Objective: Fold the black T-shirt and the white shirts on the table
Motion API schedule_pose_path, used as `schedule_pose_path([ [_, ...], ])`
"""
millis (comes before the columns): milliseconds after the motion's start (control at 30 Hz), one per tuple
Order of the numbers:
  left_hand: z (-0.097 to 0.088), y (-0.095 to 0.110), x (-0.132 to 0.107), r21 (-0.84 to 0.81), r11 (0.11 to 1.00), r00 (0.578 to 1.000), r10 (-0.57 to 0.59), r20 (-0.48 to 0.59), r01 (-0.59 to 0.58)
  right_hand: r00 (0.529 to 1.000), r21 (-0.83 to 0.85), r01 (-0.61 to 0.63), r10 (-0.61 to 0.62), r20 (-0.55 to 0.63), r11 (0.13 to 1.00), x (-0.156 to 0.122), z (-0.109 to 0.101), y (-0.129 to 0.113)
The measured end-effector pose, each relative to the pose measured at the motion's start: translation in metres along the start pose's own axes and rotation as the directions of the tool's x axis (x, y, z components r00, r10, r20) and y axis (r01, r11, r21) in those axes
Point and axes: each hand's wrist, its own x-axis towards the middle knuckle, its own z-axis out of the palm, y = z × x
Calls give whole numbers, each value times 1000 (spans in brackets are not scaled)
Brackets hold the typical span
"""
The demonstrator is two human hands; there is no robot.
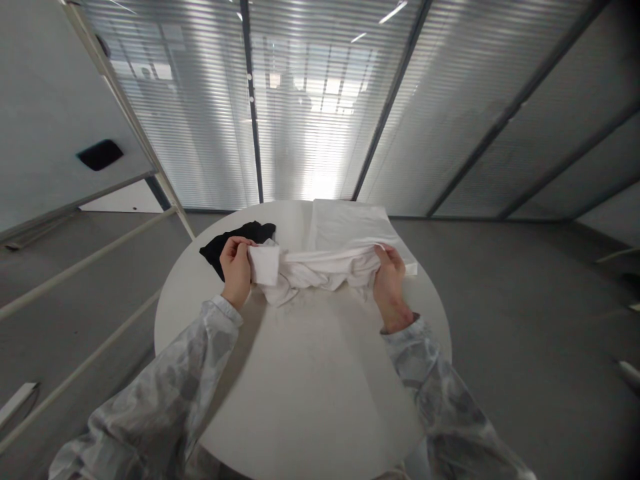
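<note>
A bunched white cloth garment (320,268) stretches between my two hands above the round white table (310,373). My left hand (236,268) pinches its left end, where a flat squarish white piece, like a cuff or folded edge, hangs beside the fingers. My right hand (390,280) grips the upper right edge between thumb and fingers. The middle sags in loose folds; its exact kind cannot be made out. Behind my left hand lies a crumpled black cloth (235,241). Beyond the garment, towards my right hand, a flat white sheet or folded fabric (350,225) rests on the table.
A pale metal rail frame (90,257) stands left of the table. Glass partitions with blinds (315,120) rise behind it. Grey floor (520,307) extends to the right. A white strip-shaped object (17,403) lies at the lower left.
</note>
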Motion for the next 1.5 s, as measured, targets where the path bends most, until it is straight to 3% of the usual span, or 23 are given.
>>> schedule_pose_path([
  [100, -3, 3, 0, 127, 990, 996, 48, 75, -57, 993, -160, 114, -119, -23, 981, -3, 3, -4],
  [167, -6, 8, -2, 240, 962, 976, 86, 200, -134, 989, -267, 141, -121, 90, 954, -9, 7, -11],
  [233, -8, 14, -4, 367, 887, 919, 137, 369, -279, 964, -355, 207, -127, 236, 912, -15, 10, -17],
  [300, -9, 17, -7, 470, 736, 815, 190, 547, -487, 890, -415, 334, -139, 434, 846, -22, 13, -21],
  [367, -10, 16, -8, 506, 555, 695, 197, 691, -660, 767, -450, 481, -113, 631, 753, -28, 15, -21],
  [433, -11, 12, -9, 502, 432, 607, 145, 781, -749, 638, -464, 594, -34, 769, 657, -32, 16, -19],
  [500, -12, 9, -9, 509, 369, 571, 75, 817, -777, 546, -467, 671, 42, 837, 576, -36, 18, -15],
  [600, -11, 11, -9, 544, 332, 573, -15, 820, -771, 487, -470, 745, 97, 868, 473, -39, 23, -12],
  [733, -10, 19, -10, 571, 381, 592, -73, 803, -727, 522, -508, 751, 93, 848, 423, -40, 28, -9],
  [833, -11, 26, -13, 537, 595, 600, -114, 792, -597, 592, -520, 667, 45, 805, 533, -38, 26, -8],
  [867, -11, 29, -14, 498, 697, 579, -146, 803, -516, 624, -513, 605, 39, 781, 609, -36, 24, -9],
  [933, -11, 36, -18, 416, 862, 497, -236, 835, -290, 679, -481, 413, 91, 729, 774, -33, 17, -14],
  [1000, -11, 44, -20, 373, 925, 423, -311, 851, -69, 685, -450, 186, 213, 697, 873, -29, 10, -22],
  [1033, -10, 47, -21, 357, 934, 412, -324, 851, -2, 675, -444, 99, 268, 687, 890, -28, 7, -27],
  [1067, -9, 49, -20, 339, 940, 428, -318, 846, 30, 669, -442, 45, 302, 679, 896, -28, 5, -32],
  [1133, -7, 47, -17, 306, 952, 514, -265, 816, 5, 684, -441, 40, 298, 666, 897, -28, 5, -39],
  [1233, -5, 35, -8, 357, 929, 661, -210, 720, -94, 711, -477, 194, 213, 670, 857, -27, 8, -37],
  [1300, -7, 24, -3, 424, 894, 724, -196, 661, -145, 709, -527, 327, 166, 686, 784, -25, 9, -30],
  [1400, -13, 12, 2, 469, 836, 752, -109, 650, -285, 684, -579, 526, 95, 723, 623, -20, 7, -17],
  [1500, -17, 7, 1, 509, 708, 697, -34, 716, -489, 650, -606, 665, 60, 757, 436, -17, 2, -13],
])
